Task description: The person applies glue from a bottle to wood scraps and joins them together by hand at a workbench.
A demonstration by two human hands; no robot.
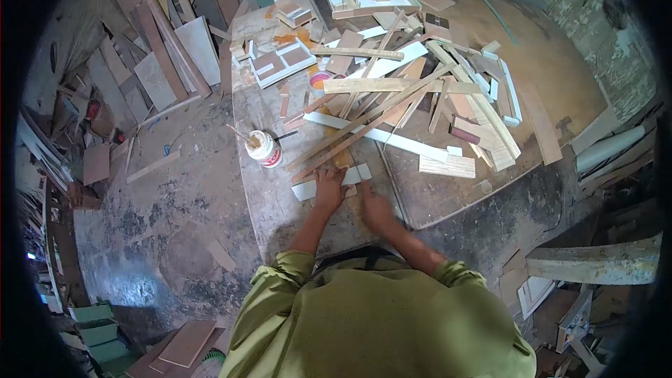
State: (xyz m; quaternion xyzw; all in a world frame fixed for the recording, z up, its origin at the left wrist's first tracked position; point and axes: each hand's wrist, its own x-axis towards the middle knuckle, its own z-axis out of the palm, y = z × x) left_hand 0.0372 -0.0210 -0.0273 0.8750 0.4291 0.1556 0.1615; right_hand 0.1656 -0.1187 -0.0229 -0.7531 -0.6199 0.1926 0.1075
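A short white wooden strip [306, 190] lies at a slant on the worktable, close to my body. My left hand [329, 187] is on top of it, its fingers gripping across the strip and holding it down. Just off the strip's right end is my right hand [376, 208], slightly blurred, with the fingers curled closed; what they hold, if anything, is hidden. A small piece of wood shows in part under the strip beside my left hand.
A white glue tub [265, 150] with a stick in it stands left of my hands. Beyond lies a heap of wooden strips [392, 85] and white offcuts. A white divided frame [283, 64] sits at the back left, a hammer [564, 124] at the right. Boards [164, 63] lean left.
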